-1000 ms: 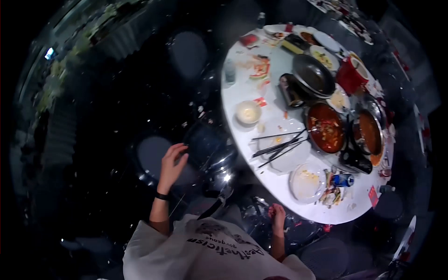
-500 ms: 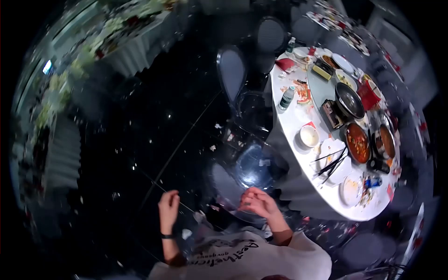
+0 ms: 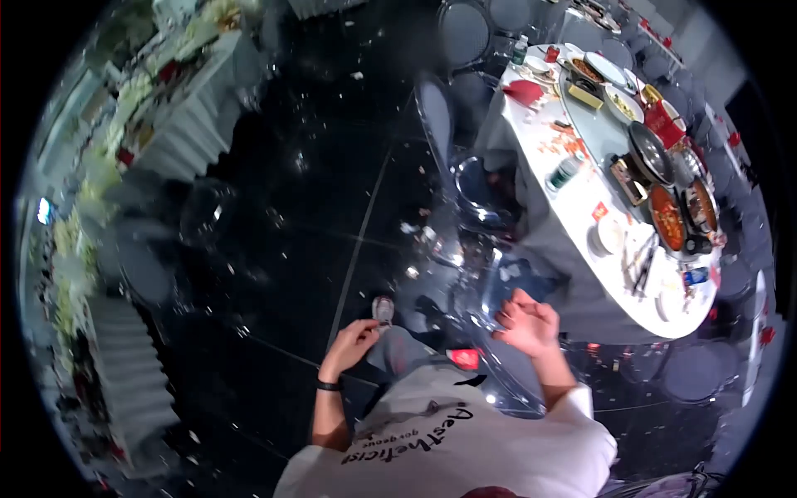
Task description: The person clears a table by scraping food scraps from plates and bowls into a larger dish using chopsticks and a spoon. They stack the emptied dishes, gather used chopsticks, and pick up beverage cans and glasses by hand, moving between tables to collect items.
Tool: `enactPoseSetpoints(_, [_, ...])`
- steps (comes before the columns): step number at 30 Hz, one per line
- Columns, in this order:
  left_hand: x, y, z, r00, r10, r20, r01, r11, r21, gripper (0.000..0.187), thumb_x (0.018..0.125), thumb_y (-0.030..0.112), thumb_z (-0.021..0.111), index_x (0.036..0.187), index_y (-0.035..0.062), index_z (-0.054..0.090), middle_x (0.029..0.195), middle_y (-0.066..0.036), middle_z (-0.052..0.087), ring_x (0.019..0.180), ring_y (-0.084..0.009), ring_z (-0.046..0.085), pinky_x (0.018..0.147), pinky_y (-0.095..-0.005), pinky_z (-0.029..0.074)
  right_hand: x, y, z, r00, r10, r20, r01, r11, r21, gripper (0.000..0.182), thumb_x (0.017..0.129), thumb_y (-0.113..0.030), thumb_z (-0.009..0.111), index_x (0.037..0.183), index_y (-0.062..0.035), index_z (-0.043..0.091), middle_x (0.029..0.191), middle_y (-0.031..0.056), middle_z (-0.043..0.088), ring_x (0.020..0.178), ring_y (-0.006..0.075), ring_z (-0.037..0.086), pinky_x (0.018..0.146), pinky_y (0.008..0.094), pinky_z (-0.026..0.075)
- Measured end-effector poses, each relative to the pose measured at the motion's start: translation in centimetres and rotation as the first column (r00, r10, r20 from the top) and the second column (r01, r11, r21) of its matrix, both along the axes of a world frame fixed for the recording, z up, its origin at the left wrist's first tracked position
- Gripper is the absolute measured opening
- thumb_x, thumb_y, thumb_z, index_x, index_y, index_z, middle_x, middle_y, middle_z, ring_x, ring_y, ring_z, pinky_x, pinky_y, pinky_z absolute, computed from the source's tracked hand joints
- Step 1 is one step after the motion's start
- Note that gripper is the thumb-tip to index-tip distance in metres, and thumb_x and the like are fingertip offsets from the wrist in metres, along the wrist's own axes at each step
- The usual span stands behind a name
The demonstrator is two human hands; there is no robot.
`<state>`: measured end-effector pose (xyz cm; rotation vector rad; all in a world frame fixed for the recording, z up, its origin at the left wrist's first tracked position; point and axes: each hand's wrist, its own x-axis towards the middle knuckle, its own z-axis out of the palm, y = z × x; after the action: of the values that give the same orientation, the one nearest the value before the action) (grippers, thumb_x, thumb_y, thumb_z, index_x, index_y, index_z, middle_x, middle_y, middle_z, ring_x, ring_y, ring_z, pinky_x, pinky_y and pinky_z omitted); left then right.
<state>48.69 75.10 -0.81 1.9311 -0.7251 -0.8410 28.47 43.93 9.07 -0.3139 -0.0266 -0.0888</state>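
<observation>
My left hand [image 3: 352, 343], with a dark band on its wrist, hangs in front of my body, fingers loosely stretched and holding nothing. Below it in view are my grey trouser leg and one shoe [image 3: 383, 310]. Over a transparent chair [image 3: 516, 278] hovers my right hand [image 3: 531, 325], its fingers slightly curled, apart and without anything in them. A red packet [image 3: 464, 358] lies between my two arms, near the chair. To the right of that hand stands a round table [image 3: 594, 228] with a white cloth, carrying a white bowl [image 3: 608, 236] and chopsticks [image 3: 644, 267].
Farther over the table are a water bottle [image 3: 565, 172], a dark pan [image 3: 651, 154] and a red stew dish [image 3: 667, 217]. A grey-backed chair [image 3: 434, 116] stands beside it. Litter [image 3: 412, 272] dots the dark floor. Cloth-draped tables with flowers [image 3: 133, 108] line the left.
My view has turned and moved forward along the table. A shoe and the red packet have come into view. Both hands have swung a little, still holding nothing.
</observation>
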Motion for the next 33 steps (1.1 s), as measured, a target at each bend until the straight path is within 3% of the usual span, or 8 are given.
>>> enactPoseSetpoints(10, [34.1,7.1,-11.3,0.531,0.652,-0.541,-0.701,0.697,0.151,0.028,0.094,0.025,0.054,0.114,0.0066,0.058,0.102,-0.008,0.064,0.089,-0.0188,0.064,0.074,-0.0307,0.054,30.5,-12.7,4.9,0.931,-0.365,-0.024,0.359,0.924,-0.131,0.027,0.088,-0.017,0.05,0.112,-0.0052,0.054,0.093,0.0082,0.057,0.085,0.0178,0.053,0.075,0.0361,0.043])
enactPoseSetpoints(13, [43.4,-6.8,-8.0,0.636,0.419,-0.647,-0.55,0.835,0.0,0.034,0.093,0.026,0.056,0.118,0.0031,0.057,0.109,-0.014,0.063,0.096,-0.0232,0.063,0.081,-0.034,0.053,41.7,-15.5,6.3,0.945,-0.328,0.017,0.326,0.931,-0.163,0.024,0.088,-0.015,0.05,0.109,-0.0048,0.054,0.088,0.008,0.057,0.079,0.017,0.051,0.073,0.034,0.042])
enactPoseSetpoints(15, [51.9,-9.1,-14.0,0.612,0.459,-0.644,-0.604,0.797,-0.006,0.031,0.093,0.023,0.055,0.118,0.0028,0.056,0.107,-0.013,0.064,0.093,-0.0216,0.065,0.078,-0.0321,0.055,48.7,-18.4,6.8,0.946,-0.322,0.031,0.322,0.928,-0.185,0.022,0.088,-0.013,0.049,0.108,-0.0046,0.054,0.085,0.0079,0.057,0.076,0.0164,0.051,0.072,0.0326,0.042])
enactPoseSetpoints(16, [55.7,-9.2,-15.8,0.611,0.608,-0.506,-0.666,0.741,0.087,0.034,0.092,0.024,0.053,0.06,0.0111,0.048,0.056,0.001,0.045,0.048,-0.0084,0.042,0.043,-0.0239,0.031,52.0,-20.2,6.8,0.944,-0.327,0.036,0.328,0.925,-0.19,0.022,0.088,-0.012,0.049,0.107,-0.0044,0.054,0.083,0.0079,0.056,0.074,0.0161,0.05,0.071,0.0319,0.041])
enactPoseSetpoints(17, [59.3,-10.4,-16.5,0.615,0.636,-0.466,-0.663,0.737,0.13,0.032,0.091,0.025,0.053,0.062,0.0112,0.049,0.057,0.001,0.046,0.049,-0.0083,0.042,0.043,-0.0236,0.032,55.0,-22.1,6.7,0.937,-0.348,0.023,0.346,0.916,-0.205,0.021,0.088,-0.011,0.049,0.106,-0.0043,0.054,0.081,0.0078,0.056,0.072,0.0158,0.05,0.07,0.0312,0.041])
enactPoseSetpoints(26, [93.2,-44.2,-8.7,0.862,0.194,-0.469,-0.169,0.981,0.095,0.016,0.09,0.026,0.058,0.081,0.0127,0.055,0.067,0.001,0.053,0.056,-0.0076,0.049,0.047,-0.021,0.039,82.2,-42.7,2.6,0.755,-0.552,-0.354,0.509,0.833,-0.214,0.017,0.088,-0.016,0.059,0.102,-0.0065,0.059,0.105,0.0107,0.061,0.093,0.0189,0.059,0.079,0.0362,0.051])
enactPoseSetpoints(31, [122.0,-72.9,-21.2,0.908,-0.096,-0.408,-0.023,0.961,-0.276,0.014,0.089,0.027,0.06,0.091,0.0134,0.058,0.072,0.001,0.056,0.061,-0.0073,0.052,0.049,-0.0195,0.043,96.7,-52.6,-2.3,0.71,-0.636,-0.301,0.673,0.739,0.026,0.023,0.086,-0.025,0.061,0.102,-0.0083,0.058,0.112,0.0148,0.054,0.106,0.0292,0.055,0.089,0.0474,0.048])
enactPoseSetpoints(33, [121.0,-88.0,-10.4,0.953,-0.204,-0.222,0.139,0.95,-0.279,0.016,0.094,0.022,0.055,0.105,0.0105,0.059,0.088,0.0,0.063,0.071,-0.0069,0.057,0.059,-0.0196,0.046,102.1,-56.8,-6.9,0.717,-0.623,-0.313,0.693,0.685,0.224,0.032,0.084,-0.03,0.063,0.107,-0.0105,0.055,0.123,0.0194,0.044,0.116,0.0353,0.046,0.093,0.0542,0.044])
